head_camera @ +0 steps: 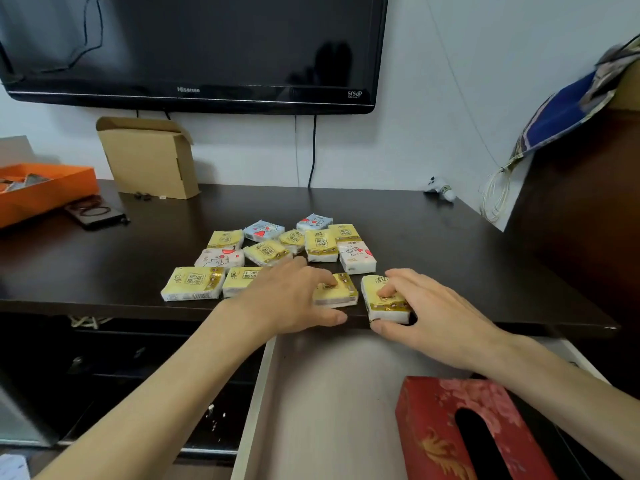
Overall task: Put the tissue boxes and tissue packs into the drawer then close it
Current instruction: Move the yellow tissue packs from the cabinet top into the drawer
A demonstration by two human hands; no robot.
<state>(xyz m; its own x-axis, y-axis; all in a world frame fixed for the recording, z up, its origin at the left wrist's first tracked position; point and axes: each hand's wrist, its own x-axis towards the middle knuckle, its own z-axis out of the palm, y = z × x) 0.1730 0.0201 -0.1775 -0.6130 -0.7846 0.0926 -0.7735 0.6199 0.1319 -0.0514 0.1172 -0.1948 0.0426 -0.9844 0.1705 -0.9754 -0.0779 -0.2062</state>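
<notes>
Several small tissue packs (266,252), yellow, blue and white, lie scattered on the dark desk top (450,244). At the desk's front edge my left hand (294,299) grips a yellow pack (341,296), fingers on top and thumb under the edge. My right hand (433,313) pinches another yellow pack (384,306) that overhangs the edge. Below them the drawer (325,393) stands pulled out, pale inside. A red flowered tissue box (460,431) lies in its right front part.
A wall-mounted television (194,50) hangs above the desk. A cardboard box (152,157) and an orange tray (45,188) stand at the back left, with a dark phone (97,214) beside them. A brown cabinet (581,220) closes the right side.
</notes>
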